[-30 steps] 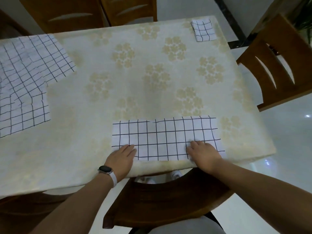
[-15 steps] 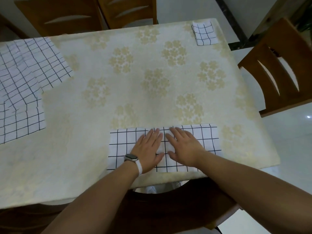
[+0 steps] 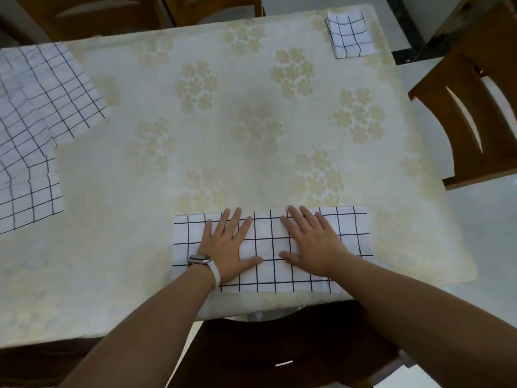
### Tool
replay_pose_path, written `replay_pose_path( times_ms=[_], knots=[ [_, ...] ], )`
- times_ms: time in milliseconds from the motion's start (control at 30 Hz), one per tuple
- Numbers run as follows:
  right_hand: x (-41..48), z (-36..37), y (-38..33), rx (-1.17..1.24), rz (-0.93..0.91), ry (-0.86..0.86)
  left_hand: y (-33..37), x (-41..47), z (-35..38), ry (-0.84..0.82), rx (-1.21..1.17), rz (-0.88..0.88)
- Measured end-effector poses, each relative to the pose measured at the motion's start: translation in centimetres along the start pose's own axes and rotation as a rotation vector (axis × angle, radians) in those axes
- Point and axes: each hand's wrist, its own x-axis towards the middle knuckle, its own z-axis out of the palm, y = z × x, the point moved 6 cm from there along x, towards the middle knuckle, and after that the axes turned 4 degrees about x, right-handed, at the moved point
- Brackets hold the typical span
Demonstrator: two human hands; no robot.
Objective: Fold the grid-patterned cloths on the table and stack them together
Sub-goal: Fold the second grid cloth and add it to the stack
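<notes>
A white cloth with a black grid, folded into a long strip (image 3: 268,275), lies along the near edge of the table (image 3: 251,135). My left hand (image 3: 228,245) lies flat on its left half with fingers spread and straight. My right hand (image 3: 313,245) presses flat on its right half the same way. A small folded grid cloth (image 3: 348,33) sits at the far right corner. Unfolded, rumpled grid cloths (image 3: 30,130) are spread over the table's left side, partly out of view.
The table carries a cream cover with pale flower prints. Wooden chairs stand at the right (image 3: 472,113), at the far side (image 3: 92,15), and right under me at the near edge (image 3: 279,348).
Both hands moved from the strip's near corners onto its middle, then spread slightly apart, flat on the cloth. The strip stays in place.
</notes>
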Motion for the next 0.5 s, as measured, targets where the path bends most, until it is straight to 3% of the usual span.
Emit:
replay_pose_path(
  times_ms=[367, 500],
  knots=[
    [-0.1, -0.9, -0.9, -0.016, 0.024, -0.090, 0.1, -0.2, -1.0, -0.084, -0.021, -0.009],
    [0.7, -3.4, -3.6, 0.006, -0.051, -0.045, -0.9, -2.5, -2.3, 0.100, -0.182, -0.073]
  ],
)
